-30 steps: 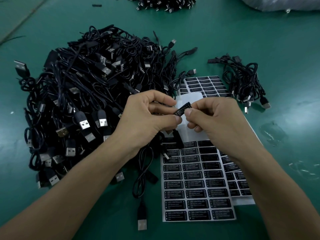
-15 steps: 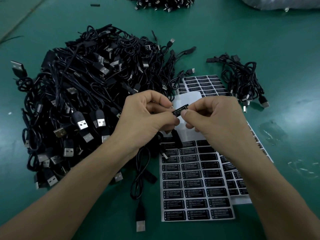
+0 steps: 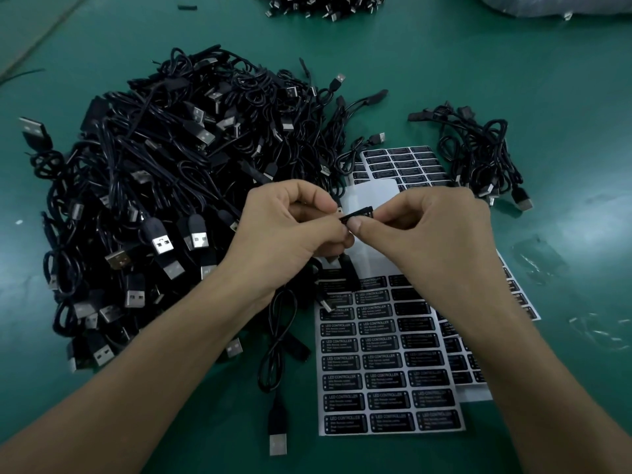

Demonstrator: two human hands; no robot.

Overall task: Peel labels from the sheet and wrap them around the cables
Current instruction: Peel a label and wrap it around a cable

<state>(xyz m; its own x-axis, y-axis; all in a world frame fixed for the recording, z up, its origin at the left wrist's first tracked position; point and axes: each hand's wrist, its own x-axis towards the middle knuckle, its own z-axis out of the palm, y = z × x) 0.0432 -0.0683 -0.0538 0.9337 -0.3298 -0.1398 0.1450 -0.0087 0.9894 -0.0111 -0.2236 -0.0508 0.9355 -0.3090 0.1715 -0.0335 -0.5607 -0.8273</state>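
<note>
Both hands meet above the upper part of the label sheet (image 3: 390,378). My left hand (image 3: 290,230) grips a thin black cable (image 3: 278,347) whose lower end hangs down to a USB plug near the table's front. My right hand (image 3: 434,230) pinches a small black label (image 3: 357,213) between thumb and forefinger, held against the part of the cable in my left fingers. How far the label goes round the cable I cannot tell. The sheet carries rows of black "LED CONTROLLER" labels; its top rows are bare white backing.
A large heap of black USB cables (image 3: 164,206) fills the left of the green table (image 3: 513,63). A smaller bundle of cables (image 3: 478,155) lies at the right. More label sheets (image 3: 403,162) lie under and behind the front one. Another cable pile (image 3: 325,5) sits at the far edge.
The two hands have closed in a little, and the label's left end now sits lower, at my left fingertips. The hanging cable has barely shifted.
</note>
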